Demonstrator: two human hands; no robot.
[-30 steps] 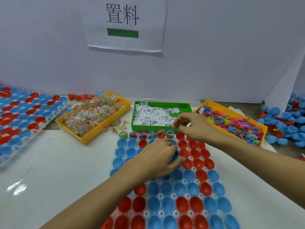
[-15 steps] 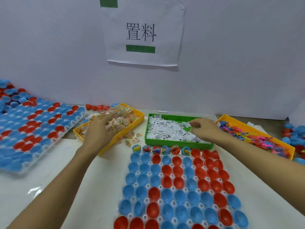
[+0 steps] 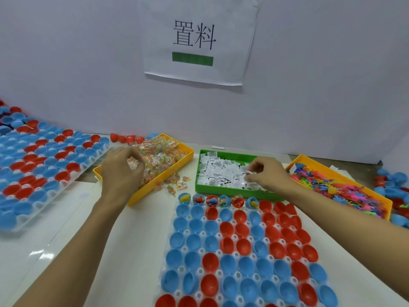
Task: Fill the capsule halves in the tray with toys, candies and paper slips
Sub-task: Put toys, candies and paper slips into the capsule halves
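A clear tray [image 3: 221,235] of red and blue capsule halves lies in front of me; several halves in its far row [image 3: 218,200] hold small toys. My left hand [image 3: 121,171] is over the yellow candy bin [image 3: 183,149], fingers curled round a wrapped candy [image 3: 132,162]. My right hand [image 3: 264,173] is in the green bin [image 3: 232,191] of white paper slips, pinching a slip [image 3: 249,172]. A second yellow bin [image 3: 340,173] at right holds colourful plastic toys.
Another tray [image 3: 44,165] of capsule halves lies at left. Loose candies [image 3: 174,185] are scattered between the candy bin and the green bin. Loose capsule halves [image 3: 394,185] pile at far right and behind the candy bin. A white wall with a paper sign [image 3: 194,41] stands behind.
My left hand left the capsule tray for the candy bin and curled round a candy. My right hand moved into the green bin and pinched a slip. The view tilted upward.
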